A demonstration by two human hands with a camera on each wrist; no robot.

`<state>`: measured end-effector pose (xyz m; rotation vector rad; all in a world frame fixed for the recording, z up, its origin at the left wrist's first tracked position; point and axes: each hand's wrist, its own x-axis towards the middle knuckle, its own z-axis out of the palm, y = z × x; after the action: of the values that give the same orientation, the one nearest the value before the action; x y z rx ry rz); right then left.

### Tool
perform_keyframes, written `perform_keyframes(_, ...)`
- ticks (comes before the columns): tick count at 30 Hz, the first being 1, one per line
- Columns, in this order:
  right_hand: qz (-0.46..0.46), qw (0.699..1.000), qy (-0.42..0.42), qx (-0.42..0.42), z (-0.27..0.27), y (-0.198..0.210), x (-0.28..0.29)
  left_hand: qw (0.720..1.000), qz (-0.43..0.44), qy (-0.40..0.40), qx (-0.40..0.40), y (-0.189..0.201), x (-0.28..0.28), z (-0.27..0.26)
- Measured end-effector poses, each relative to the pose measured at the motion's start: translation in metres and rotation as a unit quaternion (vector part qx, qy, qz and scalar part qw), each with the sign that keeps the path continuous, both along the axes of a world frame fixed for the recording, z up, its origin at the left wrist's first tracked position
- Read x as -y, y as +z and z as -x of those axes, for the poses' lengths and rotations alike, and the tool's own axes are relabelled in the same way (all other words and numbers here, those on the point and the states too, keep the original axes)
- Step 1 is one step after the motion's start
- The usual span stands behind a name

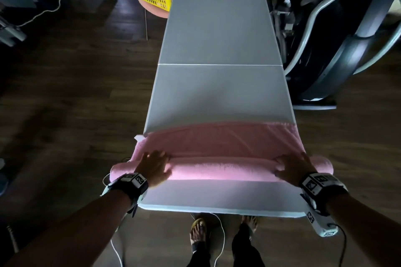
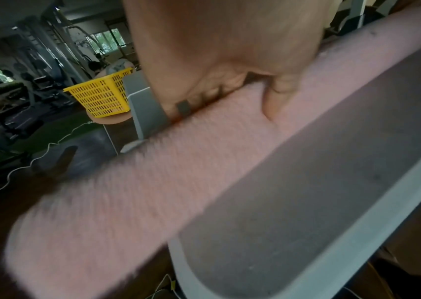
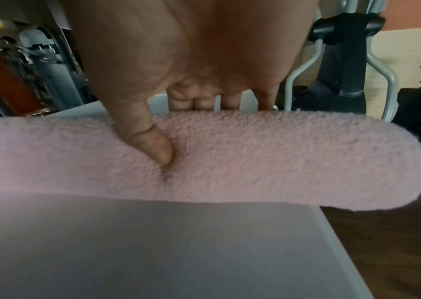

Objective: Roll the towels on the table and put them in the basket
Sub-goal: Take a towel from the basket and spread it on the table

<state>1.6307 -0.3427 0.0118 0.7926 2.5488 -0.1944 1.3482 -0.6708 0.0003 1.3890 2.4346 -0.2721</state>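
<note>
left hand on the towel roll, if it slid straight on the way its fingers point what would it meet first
The left hand would likely first cross the flat, unrolled part of the pink towel, then bare table; the way beyond looks free.

head looks down; wrists close, sharing the towel (image 1: pixel 221 171)
</note>
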Motion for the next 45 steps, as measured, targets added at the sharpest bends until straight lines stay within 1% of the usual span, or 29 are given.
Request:
perform_keyframes(1,0.006,1.000,-0.018,-0.021,0.003,0.001,-0.002,0.999,-0.032,0.020,0.006,0.001,0.002,0.003)
perform_keyframes(2,0.013,0.998,-0.032,-0.044,0.004,0.000,-0.003,0.999,-0.044,0.030,0.013,0.000,0.005,0.004)
perform_keyframes(4,0.038,0.997,-0.038,-0.049,0.003,-0.006,-0.001,0.999,-0.047,0.014,0.001,-0.007,0.012,0.005)
perform_keyframes(6,0.036,0.999,-0.002,-0.024,-0.004,-0.014,0.002,0.999,-0.044,-0.015,0.022,-0.010,0.016,0.004)
perform_keyframes(7,0.023,0.999,0.025,-0.010,-0.006,-0.015,0.004,0.999,-0.036,-0.015,0.028,-0.007,0.016,0.001)
perform_keyframes(8,0.013,0.999,0.042,-0.004,-0.007,-0.016,0.004,0.999,-0.019,-0.016,0.024,-0.002,0.014,0.000)
perform_keyframes(10,0.011,0.999,0.042,-0.011,-0.003,-0.013,-0.001,1.000,-0.010,-0.026,0.001,0.002,0.008,0.002)
perform_keyframes(14,0.008,0.993,0.007,-0.116,0.006,-0.013,-0.014,0.998,-0.047,0.025,0.014,-0.002,0.000,0.008)
perform_keyframes(15,0.011,0.992,0.004,-0.127,0.006,-0.016,-0.015,0.998,-0.059,0.032,0.011,-0.005,0.002,0.006)
perform_keyframes(17,0.020,0.994,0.029,-0.100,0.003,-0.018,-0.014,0.996,-0.084,0.007,0.016,-0.014,0.008,0.004)
perform_keyframes(18,0.022,0.996,0.047,-0.073,0.003,-0.019,-0.015,0.995,-0.090,-0.004,0.032,-0.017,0.008,0.004)
perform_keyframes(20,0.026,0.995,0.075,-0.055,0.005,-0.021,-0.021,0.996,-0.067,0.002,0.059,-0.016,0.007,0.005)
perform_keyframes(22,0.029,0.992,0.093,-0.076,0.013,-0.021,-0.034,0.998,-0.058,0.002,0.037,-0.012,0.000,0.009)
perform_keyframes(24,0.021,0.987,0.095,-0.129,0.026,-0.025,-0.045,0.999,-0.040,0.011,0.024,-0.012,-0.009,0.018)
perform_keyframes(25,0.016,0.983,0.078,-0.167,0.032,-0.027,-0.050,0.999,-0.049,0.021,0.010,-0.015,-0.015,0.026)
perform_keyframes(26,0.012,0.981,0.052,-0.186,0.038,-0.027,-0.057,0.997,-0.063,0.048,0.003,-0.017,-0.019,0.032)
perform_keyframes(27,0.019,0.983,0.026,-0.181,0.041,-0.028,-0.065,0.994,-0.070,0.083,0.008,-0.018,-0.022,0.037)
perform_keyframes(28,0.032,0.988,0.012,-0.153,0.044,-0.028,-0.072,0.992,-0.061,0.112,0.021,-0.019,-0.022,0.044)
perform_keyframes(29,0.039,0.992,0.018,-0.119,0.045,-0.028,-0.077,0.991,-0.043,0.121,0.025,-0.023,-0.019,0.051)
perform_keyframes(30,0.035,0.995,0.037,-0.089,0.045,-0.028,-0.080,0.993,-0.020,0.116,0.031,-0.024,-0.017,0.055)
perform_keyframes(32,0.023,0.996,0.062,-0.065,0.044,-0.029,-0.079,0.996,-0.028,0.078,0.027,-0.027,-0.018,0.055)
perform_keyframes(34,0.026,0.997,0.030,-0.068,0.045,-0.033,-0.068,0.995,-0.023,0.096,0.019,-0.031,-0.024,0.046)
perform_keyframes(36,0.057,0.996,-0.039,-0.062,0.049,-0.033,-0.047,0.985,-0.016,0.171,0.027,-0.025,-0.035,0.028)
perform_keyframes(37,0.071,0.993,-0.071,-0.060,0.050,-0.031,-0.034,0.975,-0.010,0.216,0.042,-0.022,-0.040,0.018)
perform_keyframes(39,0.088,0.987,-0.123,-0.057,0.047,-0.027,-0.005,0.957,0.018,0.275,0.088,-0.014,-0.049,-0.003)
perform_keyframes(41,0.119,0.974,-0.181,-0.068,0.044,-0.020,0.032,0.949,0.029,0.293,0.115,-0.007,-0.055,-0.028)
perform_keyframes(43,0.149,0.959,-0.230,-0.074,0.042,-0.017,0.068,0.945,0.037,0.306,0.108,-0.003,-0.064,-0.053)
perform_keyframes(44,0.166,0.951,-0.251,-0.072,0.043,-0.017,0.083,0.939,0.036,0.323,0.117,0.001,-0.067,-0.064)
perform_keyframes(45,0.185,0.941,-0.273,-0.076,0.043,-0.017,0.097,0.926,0.025,0.349,0.145,0.004,-0.068,-0.075)
